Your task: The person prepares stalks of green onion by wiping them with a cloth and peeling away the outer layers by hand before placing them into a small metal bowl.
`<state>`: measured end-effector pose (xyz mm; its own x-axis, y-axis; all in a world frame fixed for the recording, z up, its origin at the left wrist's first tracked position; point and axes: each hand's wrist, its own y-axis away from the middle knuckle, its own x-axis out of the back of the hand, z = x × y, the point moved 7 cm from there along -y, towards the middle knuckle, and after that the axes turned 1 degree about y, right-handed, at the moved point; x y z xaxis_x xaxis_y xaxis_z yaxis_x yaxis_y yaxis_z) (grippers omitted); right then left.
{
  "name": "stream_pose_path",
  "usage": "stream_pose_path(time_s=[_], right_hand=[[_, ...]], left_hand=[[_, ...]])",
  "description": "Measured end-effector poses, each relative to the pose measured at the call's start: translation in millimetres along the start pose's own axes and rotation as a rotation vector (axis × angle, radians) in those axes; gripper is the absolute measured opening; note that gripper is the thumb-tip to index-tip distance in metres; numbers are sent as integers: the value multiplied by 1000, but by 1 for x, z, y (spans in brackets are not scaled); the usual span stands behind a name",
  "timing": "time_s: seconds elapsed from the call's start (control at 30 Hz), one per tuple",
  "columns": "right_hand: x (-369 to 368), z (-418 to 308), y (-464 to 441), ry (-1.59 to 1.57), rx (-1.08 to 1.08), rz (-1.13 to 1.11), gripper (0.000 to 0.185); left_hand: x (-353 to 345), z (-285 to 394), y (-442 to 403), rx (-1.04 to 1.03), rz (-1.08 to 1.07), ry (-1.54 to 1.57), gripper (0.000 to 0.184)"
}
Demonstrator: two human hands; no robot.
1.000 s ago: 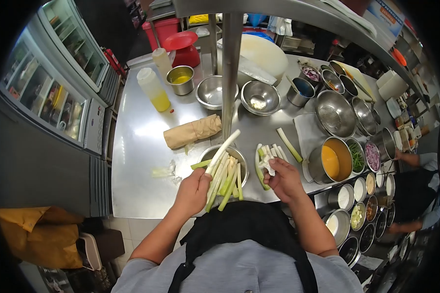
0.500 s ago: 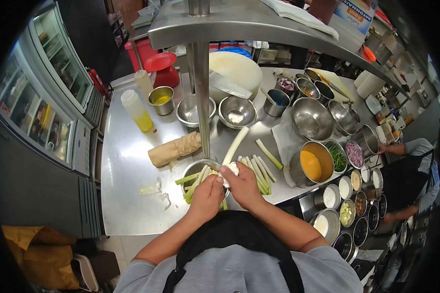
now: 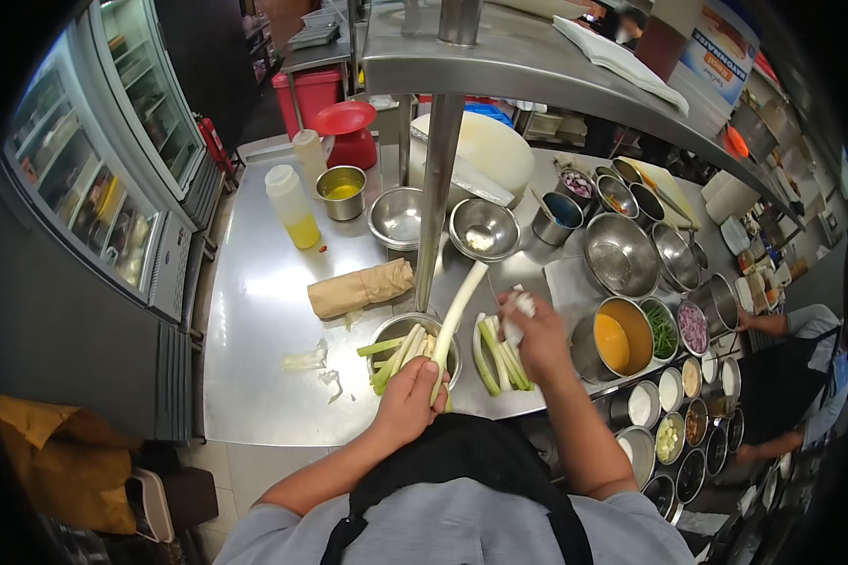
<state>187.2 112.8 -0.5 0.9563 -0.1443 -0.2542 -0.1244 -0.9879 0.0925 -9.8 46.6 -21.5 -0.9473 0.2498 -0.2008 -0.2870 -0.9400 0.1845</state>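
Observation:
My left hand (image 3: 408,403) is closed around the lower end of a leek (image 3: 462,303), whose white end points up and away from me. My right hand (image 3: 543,347), apart from the leek, grips a crumpled white wad (image 3: 518,316); whether it is cloth or paper I cannot make out. Beneath the held leek is a steel bowl (image 3: 375,336) with several pale green leek pieces (image 3: 402,356) in it. More leek stalks (image 3: 496,353) lie in a bunch on the steel table, partly under my right hand.
A brown paper roll (image 3: 360,288) and white peelings (image 3: 307,358) lie left. A shelf post (image 3: 440,202) rises ahead. A large knife (image 3: 476,179) rests by a round white board (image 3: 499,146). Right are a pot of orange liquid (image 3: 612,341) and a co-worker's arm (image 3: 768,323).
My hands have parted: the right moved right and up with the white wad, while the left keeps hold of the leek. The whole view has shifted slightly.

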Motion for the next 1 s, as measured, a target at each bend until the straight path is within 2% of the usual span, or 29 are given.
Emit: stream_pose_path(time_s=[0.03, 0.07, 0.13, 0.27, 0.33, 0.47, 0.53, 0.67, 0.73, 0.77, 0.83, 0.87, 0.93, 1.0], right_hand=[[-16, 7, 10, 18, -49, -114, 17], [-25, 9, 18, 20, -47, -114, 17], [-43, 6, 31, 237, 57, -168, 16], [-43, 11, 28, 281, -37, -198, 14], [-41, 5, 25, 279, 25, -232, 11], [-30, -2, 18, 282, 75, -145, 8], [-29, -8, 17, 227, 72, -106, 8], [-27, -10, 11, 239, 91, -80, 8], [-3, -14, 2, 77, 165, 159, 8], [9, -37, 6, 707, 486, 274, 9], [16, -53, 4, 643, 567, 382, 10], [14, -43, -3, 9, 219, 361, 11], [-7, -41, -2, -27, 208, 208, 10], [-37, -24, 2, 32, 162, 77, 4]], left_hand=[[-1, -2, -1, 34, 4, 57, 31], [-2, -2, -2, 32, 3, 58, 31], [-7, 0, -2, 2, -16, -38, 32], [-12, -1, -2, 30, -83, 47, 33], [-16, -8, 0, 242, -298, 436, 33], [-22, -9, 4, 327, -397, 491, 32], [-20, -10, 1, 266, -297, 475, 31], [-10, -21, -3, 309, -282, 485, 32], [2, -16, -1, 259, -199, 461, 27], [11, -17, -3, 180, -148, 332, 29], [31, -11, 0, 76, -43, 265, 25], [41, -5, 1, 4, 22, 246, 25], [71, 15, 12, -142, 207, 220, 24], [103, 3, 20, -114, 355, 327, 23]])
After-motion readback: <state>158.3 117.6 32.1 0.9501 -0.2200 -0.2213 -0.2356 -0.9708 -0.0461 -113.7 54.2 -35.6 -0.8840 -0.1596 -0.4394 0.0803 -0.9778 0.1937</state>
